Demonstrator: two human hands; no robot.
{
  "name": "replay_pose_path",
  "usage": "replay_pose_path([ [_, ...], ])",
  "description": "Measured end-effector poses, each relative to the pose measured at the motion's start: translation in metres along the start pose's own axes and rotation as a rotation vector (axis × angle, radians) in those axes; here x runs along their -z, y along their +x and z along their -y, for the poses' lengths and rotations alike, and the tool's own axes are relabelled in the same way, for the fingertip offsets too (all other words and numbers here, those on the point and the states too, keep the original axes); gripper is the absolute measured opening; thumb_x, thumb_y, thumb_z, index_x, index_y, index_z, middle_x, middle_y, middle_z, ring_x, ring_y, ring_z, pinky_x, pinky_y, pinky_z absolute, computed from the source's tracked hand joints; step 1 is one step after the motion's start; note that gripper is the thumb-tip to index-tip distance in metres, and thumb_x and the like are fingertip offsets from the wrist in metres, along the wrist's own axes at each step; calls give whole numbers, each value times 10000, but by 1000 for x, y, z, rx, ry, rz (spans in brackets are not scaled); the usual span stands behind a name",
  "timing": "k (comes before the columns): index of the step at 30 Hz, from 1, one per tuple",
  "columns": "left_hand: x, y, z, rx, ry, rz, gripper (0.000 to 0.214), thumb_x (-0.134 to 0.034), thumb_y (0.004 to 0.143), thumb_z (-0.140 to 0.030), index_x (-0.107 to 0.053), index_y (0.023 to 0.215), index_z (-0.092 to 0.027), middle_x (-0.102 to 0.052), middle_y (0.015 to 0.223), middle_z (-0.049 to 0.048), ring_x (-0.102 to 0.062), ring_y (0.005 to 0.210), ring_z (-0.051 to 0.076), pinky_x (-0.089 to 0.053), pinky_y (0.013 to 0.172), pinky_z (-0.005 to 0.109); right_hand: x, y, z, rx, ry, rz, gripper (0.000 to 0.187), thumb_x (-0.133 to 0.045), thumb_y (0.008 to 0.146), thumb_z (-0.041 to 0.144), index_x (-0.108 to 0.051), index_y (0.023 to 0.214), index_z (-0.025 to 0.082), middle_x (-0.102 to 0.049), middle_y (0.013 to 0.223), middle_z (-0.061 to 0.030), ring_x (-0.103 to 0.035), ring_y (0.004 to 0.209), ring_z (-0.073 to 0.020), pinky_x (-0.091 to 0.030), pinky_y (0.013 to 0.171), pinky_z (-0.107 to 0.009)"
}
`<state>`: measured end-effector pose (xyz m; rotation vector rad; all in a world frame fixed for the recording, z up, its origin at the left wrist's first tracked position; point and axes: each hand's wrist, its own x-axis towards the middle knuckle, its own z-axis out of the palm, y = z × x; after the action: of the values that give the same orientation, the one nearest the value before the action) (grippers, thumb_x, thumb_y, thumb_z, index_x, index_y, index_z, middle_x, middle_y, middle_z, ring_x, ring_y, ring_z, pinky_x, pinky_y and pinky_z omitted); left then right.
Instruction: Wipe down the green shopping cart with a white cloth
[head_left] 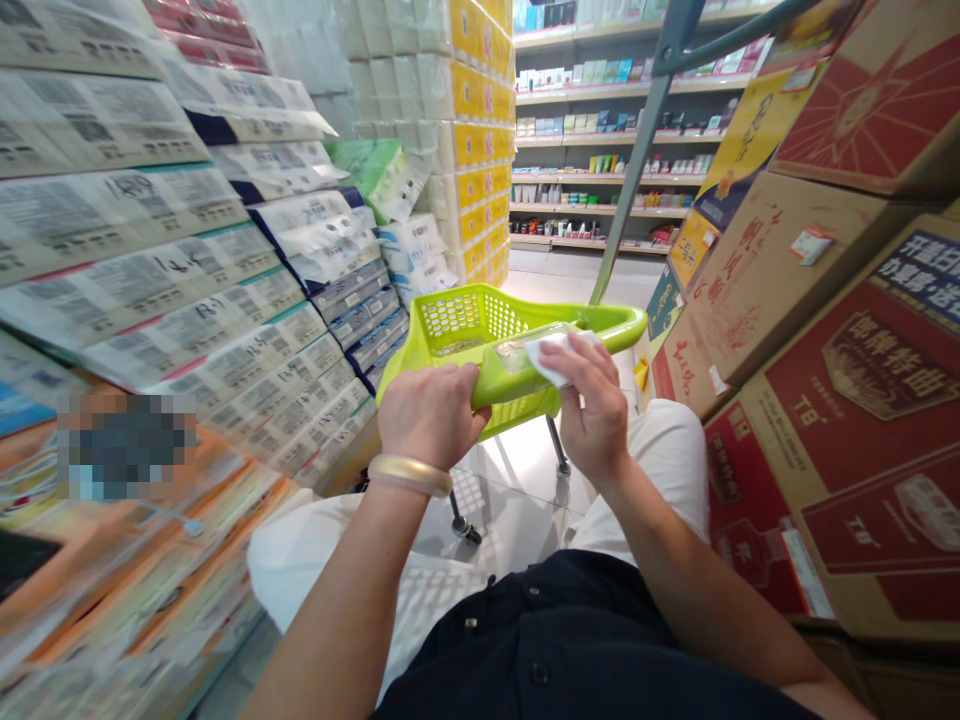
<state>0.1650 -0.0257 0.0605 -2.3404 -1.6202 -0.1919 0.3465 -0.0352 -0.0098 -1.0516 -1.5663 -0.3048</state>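
Note:
In front of me stands a lime-green plastic shopping cart (450, 318) with perforated walls and thin metal legs on casters. My left hand (431, 412), a gold bangle at its wrist, is wrapped around the left part of the cart's handle (517, 380). A white tissue (551, 360) lies under the fingers of my right hand (596, 400), pressed on the handle's clear-covered panel. That hand is closed over the tissue, its thumb below. Part of the basket is hidden behind the handle and my hands.
Stacked paper packs (150, 230) rise along the left. Cardboard cartons (750, 280) line the right side, close to my knee. A metal pole (630, 180) slants up beyond the cart. Shelves of small goods (600, 140) stand at the far end of the tiled floor (551, 275).

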Motion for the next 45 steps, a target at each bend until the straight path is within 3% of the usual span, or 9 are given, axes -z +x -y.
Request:
replay_pose_path([
  [4,0,-1,1,-5,-7,-10,249,-518,812,-390,-669,918,-223,-740,881,114,-700,867,323,-466,690,384,-2,0,10,142,50,171,294,-448,976,169,-674,1123,287,-723,1234,-16,-593,1285,-187,-347,1184,-432],
  [10,0,-1,2,11,-24,17,249,-519,807,-400,-676,912,-237,-742,886,99,-694,869,311,-463,702,381,3,11,-1,-112,18,7,304,-409,979,200,-682,1098,263,-749,1161,-46,-605,1261,-225,-359,1158,-487],
  [16,0,-3,3,-3,-28,-15,264,-524,810,-407,-675,919,-219,-736,873,114,-697,870,320,-460,699,381,-3,12,22,97,69,272,299,-448,958,161,-678,1101,288,-719,1240,5,-593,1270,-179,-291,1193,-401],
  [23,1,-2,1,15,-15,21,255,-533,798,-389,-680,926,-224,-741,892,112,-694,888,321,-464,711,384,-3,29,11,-103,-2,197,304,-439,953,144,-686,1083,263,-748,1163,-15,-625,1213,-200,-330,1148,-417],
  [28,1,-4,2,-15,-17,-8,288,-517,822,-402,-670,983,-218,-743,908,103,-698,857,295,-459,700,369,-8,33,30,58,68,376,318,-457,943,128,-703,1079,278,-734,1202,0,-613,1231,-186,-345,1141,-378],
  [35,1,-5,4,3,12,-10,235,-531,807,-393,-674,896,-230,-725,835,94,-693,854,307,-450,681,371,-3,46,6,-153,-43,265,305,-452,931,139,-709,1058,243,-755,1124,-48,-644,1160,-239,-413,1082,-429],
  [41,-1,-6,7,-29,6,-35,269,-530,809,-407,-674,940,-220,-718,839,105,-685,842,309,-447,669,365,-7,41,25,21,101,419,323,-451,932,120,-698,1079,267,-732,1206,-11,-616,1220,-199,-369,1126,-398],
  [45,0,-6,11,-35,8,-19,262,-527,805,-414,-679,892,-219,-716,828,102,-681,832,312,-441,652,364,0,49,7,-97,30,355,295,-447,947,158,-706,1061,239,-754,1113,-46,-670,1082,-222,-450,1028,-388],
])
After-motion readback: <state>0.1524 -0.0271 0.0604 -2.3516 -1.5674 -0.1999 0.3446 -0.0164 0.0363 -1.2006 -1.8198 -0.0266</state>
